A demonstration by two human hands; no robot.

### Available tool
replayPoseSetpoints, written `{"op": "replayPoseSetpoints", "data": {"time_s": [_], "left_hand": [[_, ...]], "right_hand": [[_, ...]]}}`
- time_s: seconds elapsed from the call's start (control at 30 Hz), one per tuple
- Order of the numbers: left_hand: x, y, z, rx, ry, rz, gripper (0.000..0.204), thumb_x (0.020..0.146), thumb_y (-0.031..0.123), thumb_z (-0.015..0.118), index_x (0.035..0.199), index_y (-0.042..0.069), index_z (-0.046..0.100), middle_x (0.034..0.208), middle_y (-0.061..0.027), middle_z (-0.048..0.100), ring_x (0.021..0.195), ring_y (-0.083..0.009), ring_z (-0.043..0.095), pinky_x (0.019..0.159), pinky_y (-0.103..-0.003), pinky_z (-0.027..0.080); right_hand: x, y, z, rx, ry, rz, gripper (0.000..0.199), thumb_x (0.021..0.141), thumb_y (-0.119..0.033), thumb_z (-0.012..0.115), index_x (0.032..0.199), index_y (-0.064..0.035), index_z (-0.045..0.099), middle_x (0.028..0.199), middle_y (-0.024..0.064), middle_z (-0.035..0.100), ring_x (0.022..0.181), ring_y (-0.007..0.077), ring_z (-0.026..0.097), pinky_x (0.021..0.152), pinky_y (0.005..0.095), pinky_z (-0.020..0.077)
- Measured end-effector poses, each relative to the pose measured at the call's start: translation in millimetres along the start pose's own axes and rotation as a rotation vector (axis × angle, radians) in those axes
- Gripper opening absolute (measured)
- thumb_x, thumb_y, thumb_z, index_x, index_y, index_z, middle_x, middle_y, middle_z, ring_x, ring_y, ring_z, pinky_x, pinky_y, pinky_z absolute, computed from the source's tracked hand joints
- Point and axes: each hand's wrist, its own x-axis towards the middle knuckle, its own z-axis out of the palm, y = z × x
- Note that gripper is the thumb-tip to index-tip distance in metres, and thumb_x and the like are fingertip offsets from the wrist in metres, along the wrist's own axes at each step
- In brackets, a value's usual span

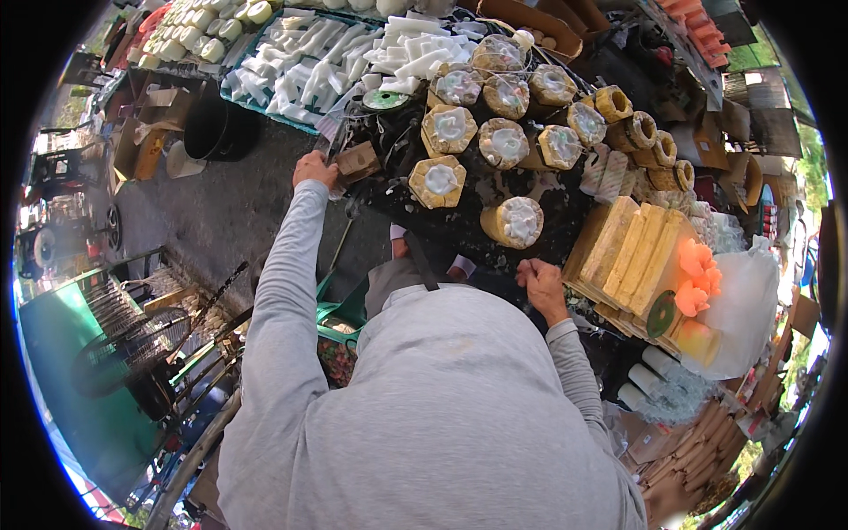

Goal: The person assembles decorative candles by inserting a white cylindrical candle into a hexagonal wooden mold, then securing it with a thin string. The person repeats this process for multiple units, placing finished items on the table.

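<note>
My left hand (pixel 316 170) is stretched forward to the table's left edge, its fingers closed; what they hold, if anything, is too small to make out. Right beside it lies a small brown box (pixel 358 162). On the near right, my right hand (pixel 543 287) rests with curled fingers at the table's front edge, and nothing can be made out in it. Close to that hand stand yellowish slabs (pixel 632 252) on edge. Ahead of it, a round yellow mold (pixel 512 222) filled with whitish material sits apart from several hexagonal molds (pixel 439 180).
White sticks (pixel 305 66) fill a teal-edged tray at the far left. Pale cylinders (pixel 190 31) stand behind it. Hollow yellow molds (pixel 636 132) line the right. Orange flower shapes (pixel 698 276) lie beside a clear plastic bag (pixel 746 305). A black fan (pixel 132 353) stands at left.
</note>
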Motion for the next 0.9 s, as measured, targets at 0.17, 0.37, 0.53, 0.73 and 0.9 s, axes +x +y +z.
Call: {"op": "replayPoseSetpoints", "data": {"time_s": [0.17,0.37,0.53,0.73,0.9], "left_hand": [[-58.5,-14.0,-62.7,-0.213,0.18,-0.011,0.047,0.092,0.047,0.076,0.111,0.004,0.079,0.103,-0.0213,0.078,0.099,-0.0416,0.075,0.093,-0.048,0.057],[-202.1,66.4,-130.3,-0.842,0.137,0.389,0.038,0.091,0.022,0.087,0.115,-0.004,0.074,0.096,-0.0098,0.079,0.082,-0.0157,0.073,0.076,-0.031,0.058],[-260.8,201.6,-93.9,-0.747,-0.174,1.01,0.043,0.082,0.021,0.09,0.118,0.004,0.073,0.107,-0.0157,0.075,0.094,-0.0343,0.074,0.081,-0.041,0.06],[-244.3,238.5,-60.0,-0.479,-0.075,1.219,0.077,0.066,0.022,0.097,0.135,0.008,0.067,0.132,-0.0178,0.063,0.122,-0.0397,0.061,0.103,-0.049,0.053],[-204.5,265.6,-18.7,-0.276,-0.113,1.33,0.097,0.058,0.019,0.099,0.148,0.018,0.06,0.156,-0.019,0.048,0.142,-0.042,0.052,0.116,-0.049,0.047]], "right_hand": [[-26.1,-24.6,4.7,-0.041,-0.017,-0.04,0.036,0.097,-0.029,0.076,0.116,0.0019,0.077,0.099,0.021,0.079,0.088,0.0316,0.077,0.082,0.04,0.0591],[-59.7,-82.3,-23.6,0.678,-0.028,-0.101,0.029,0.107,-0.017,0.067,0.129,0.0014,0.071,0.103,0.008,0.078,0.091,0.0127,0.071,0.082,0.028,0.0566],[-40.0,-114.4,-4.5,1.073,0.057,-0.316,0.05,0.114,-0.023,0.055,0.156,-0.001,0.04,0.125,0.0093,0.071,0.109,0.0166,0.07,0.094,0.0318,0.0569],[-43.0,-53.3,-17.4,1.061,0.247,-0.268,0.031,0.116,-0.021,0.049,0.143,-0.0052,0.046,0.108,0.0082,0.067,0.088,0.015,0.071,0.077,0.0312,0.0608],[-60.0,-11.2,-15.3,0.618,0.162,-0.052,0.02,0.114,-0.025,0.057,0.116,-0.0058,0.065,0.088,0.0043,0.069,0.072,0.0108,0.066,0.063,0.0279,0.0554]]}}
